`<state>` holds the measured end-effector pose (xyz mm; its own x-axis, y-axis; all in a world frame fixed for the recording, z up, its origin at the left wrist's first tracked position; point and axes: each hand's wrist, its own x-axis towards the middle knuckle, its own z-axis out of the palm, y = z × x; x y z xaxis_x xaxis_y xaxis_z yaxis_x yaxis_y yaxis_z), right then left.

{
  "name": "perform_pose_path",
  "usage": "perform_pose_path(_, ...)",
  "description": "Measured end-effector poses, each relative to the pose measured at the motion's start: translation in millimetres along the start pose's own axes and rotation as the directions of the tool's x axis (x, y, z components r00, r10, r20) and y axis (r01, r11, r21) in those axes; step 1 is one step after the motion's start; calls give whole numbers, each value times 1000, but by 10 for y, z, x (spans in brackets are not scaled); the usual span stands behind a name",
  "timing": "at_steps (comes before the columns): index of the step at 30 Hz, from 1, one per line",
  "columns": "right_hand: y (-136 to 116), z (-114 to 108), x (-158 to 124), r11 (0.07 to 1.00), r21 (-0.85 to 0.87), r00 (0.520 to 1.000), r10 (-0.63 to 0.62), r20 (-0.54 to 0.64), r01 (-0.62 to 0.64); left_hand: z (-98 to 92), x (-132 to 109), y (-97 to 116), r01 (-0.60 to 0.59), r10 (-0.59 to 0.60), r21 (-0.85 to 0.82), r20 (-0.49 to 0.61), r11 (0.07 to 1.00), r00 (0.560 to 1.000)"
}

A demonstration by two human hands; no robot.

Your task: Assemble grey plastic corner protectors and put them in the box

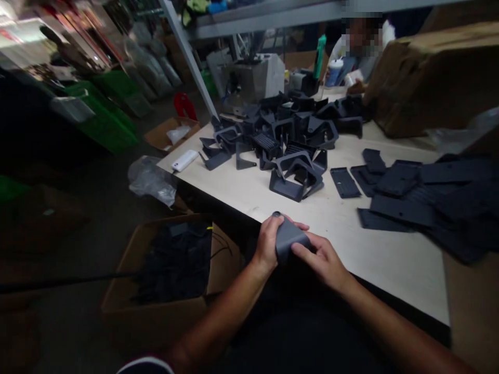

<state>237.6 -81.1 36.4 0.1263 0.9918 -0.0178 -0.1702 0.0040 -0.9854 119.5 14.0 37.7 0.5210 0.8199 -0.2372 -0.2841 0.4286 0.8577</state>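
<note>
A dark grey molded bracket [290,236] is held between both hands just off the table's near edge. My left hand [268,240] grips its left side, thumb on top near a round hole. On the right side, my right hand [322,255] pinches it with thumb and fingers; some fingertips are hidden behind it. Beyond the hands, a heap of similar angular brackets [298,174] covers the far part of the table [249,200]. Flat dark panels [401,208] are piled to the right.
An open cardboard box [156,306] with dark parts stands on the floor at left. A white device [184,160] lies by the table's left edge. A large carton [432,78] sits at back right, near another person [362,57]. A metal shelf frame [191,59] rises behind.
</note>
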Motion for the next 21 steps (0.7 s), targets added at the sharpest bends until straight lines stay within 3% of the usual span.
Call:
perform_pose_path(5,-98,58,-12,983,-41,969,182,168,-178,-410,-94,38,163,-162,19,-57,986,985)
perform_pose_path(7,-82,39,3,964,-210,968,195,158,-160,-695,-201,88,216,-215,26,-51,976,975)
perform_pose_path(10,52,-96,59,889,-436,983,176,47,-138,-1203,-466,172,340,-338,115,-34,933,941)
perform_pose_path(15,305,-371,184,850,-447,960,239,-145,-279,-2018,-1022,132,572,-544,236,-179,785,820)
perform_pose_path(19,344,-475,267,856,-375,931,289,-225,-356,-2638,-1339,-36,672,-569,153,-416,725,709)
perform_pose_path(21,355,-519,291,856,-335,911,317,-262,-394,-2988,-1436,-13,679,-533,94,-545,728,647)
